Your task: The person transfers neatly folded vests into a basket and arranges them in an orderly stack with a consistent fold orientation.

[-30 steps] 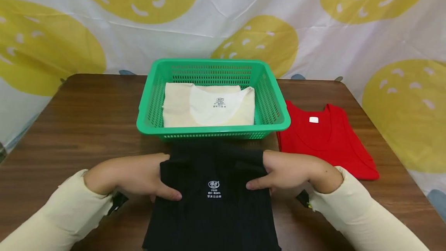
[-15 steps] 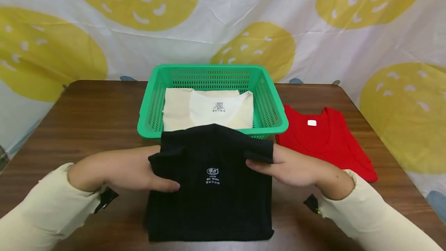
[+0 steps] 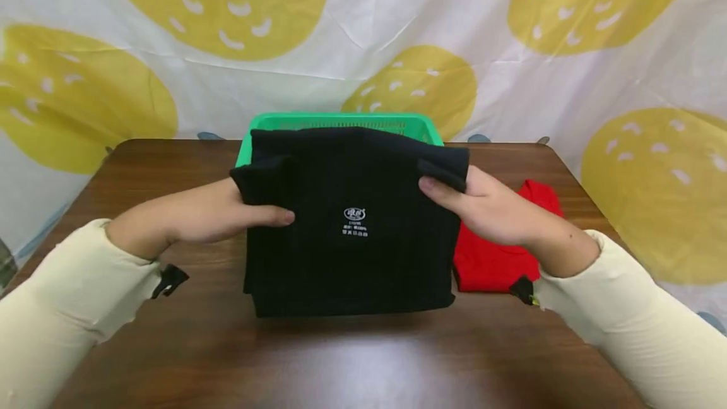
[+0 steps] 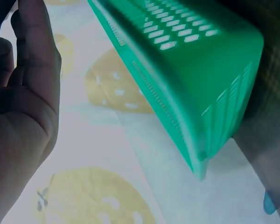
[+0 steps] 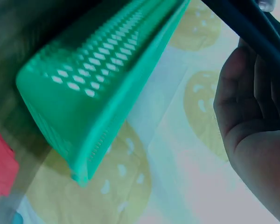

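Note:
A folded black shirt [image 3: 352,264] with a white printed label hangs above the table, held up between both hands. My left hand [image 3: 218,210] grips its left side, the thumb lying over the front and the other fingers behind. On the right side my right hand [image 3: 494,207] pinches it the same way, thumb in front. In the right wrist view the fingers of the right hand [image 5: 256,112] bend beneath the dark cloth. Behind the shirt stands a green plastic basket [image 3: 245,151], mostly covered by it in the head view; its contents are hidden there.
A folded red top [image 3: 491,264] lies on the wooden table [image 3: 363,365], right of the basket and partly behind the right arm. A white curtain with yellow fruit shapes [image 3: 284,90] hangs just behind the table's far edge.
Both hands have lifted the black shirt off the table and moved it up and forward. It now blocks the view of the cream folded garment in the basket.

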A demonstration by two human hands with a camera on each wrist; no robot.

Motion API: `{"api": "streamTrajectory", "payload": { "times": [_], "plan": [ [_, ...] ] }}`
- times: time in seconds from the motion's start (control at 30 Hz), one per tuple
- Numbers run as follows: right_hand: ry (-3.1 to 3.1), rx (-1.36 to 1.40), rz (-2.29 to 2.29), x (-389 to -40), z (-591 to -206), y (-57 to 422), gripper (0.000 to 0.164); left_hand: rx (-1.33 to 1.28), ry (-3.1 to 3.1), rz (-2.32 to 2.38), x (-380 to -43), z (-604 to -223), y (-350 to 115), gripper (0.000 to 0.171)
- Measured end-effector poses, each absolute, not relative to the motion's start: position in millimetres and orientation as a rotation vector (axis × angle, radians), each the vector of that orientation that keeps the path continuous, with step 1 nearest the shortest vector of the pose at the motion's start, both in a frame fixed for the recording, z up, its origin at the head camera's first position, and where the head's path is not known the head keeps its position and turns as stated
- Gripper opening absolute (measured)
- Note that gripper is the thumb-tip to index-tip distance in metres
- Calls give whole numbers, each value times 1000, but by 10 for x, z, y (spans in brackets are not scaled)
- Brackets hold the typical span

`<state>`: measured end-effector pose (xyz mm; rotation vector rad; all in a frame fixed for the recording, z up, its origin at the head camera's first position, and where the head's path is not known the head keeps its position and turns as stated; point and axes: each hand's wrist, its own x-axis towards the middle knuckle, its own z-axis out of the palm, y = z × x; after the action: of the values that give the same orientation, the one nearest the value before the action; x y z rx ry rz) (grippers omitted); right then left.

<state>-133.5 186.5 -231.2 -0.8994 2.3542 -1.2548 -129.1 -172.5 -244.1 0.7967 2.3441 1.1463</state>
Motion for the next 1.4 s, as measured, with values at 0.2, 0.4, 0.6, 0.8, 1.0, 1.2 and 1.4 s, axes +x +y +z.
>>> {"api": "streamTrajectory", "payload": {
  "times": [0.2, 0.4, 0.6, 0.8, 1.0, 1.2, 1.4],
  "plan": [
    [2415, -829, -1247, -1587, -2135, 1816, 44, 682, 2382, 1057, -1493, -2293, -1717, 41],
    [2331, -729, -1344, -1840, -2105, 1748, 41, 576, 2351, 1055, -1726, -2263, -1672, 45],
    [2248, -634, -1434, -2104, -2104, 1702, 39, 584, 2419, 1064, -1961, -2277, -1629, 44],
    [2488, -601, -1197, -2328, -2114, 1684, 40, 584, 2472, 1035, -2124, -2333, -1638, 43],
    [2563, -513, -1159, -2473, -2188, 1634, 40, 575, 2518, 994, -2243, -2389, -1662, 39],
    [2540, -423, -1188, -2577, -2294, 1574, 33, 553, 2571, 930, -2337, -2480, -1681, 35],
    [2629, -389, -1002, -2667, -2360, 1602, 27, 580, 2556, 892, -2386, -2580, -1669, 37]
  ]
}}
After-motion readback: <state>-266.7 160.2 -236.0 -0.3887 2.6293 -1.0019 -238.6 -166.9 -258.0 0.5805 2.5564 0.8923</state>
